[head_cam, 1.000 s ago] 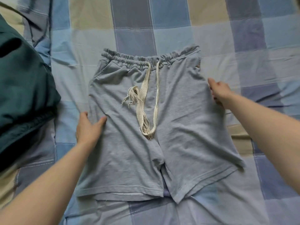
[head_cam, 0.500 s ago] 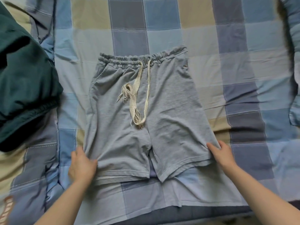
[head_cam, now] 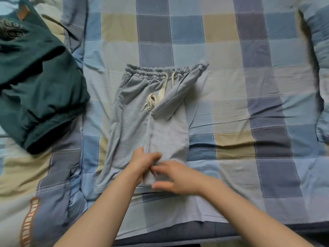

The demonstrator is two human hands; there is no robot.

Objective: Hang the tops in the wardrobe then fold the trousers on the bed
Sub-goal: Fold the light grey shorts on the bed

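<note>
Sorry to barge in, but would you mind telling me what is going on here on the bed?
A person is folding a pair of light grey drawstring shorts on the blue and beige checked bedsheet. The shorts' right half is folded over towards the middle, partly covering the cream drawstring. Both the left hand and the right hand meet at the hem, gripping the folded edge. A dark green garment lies bunched on the left.
</note>
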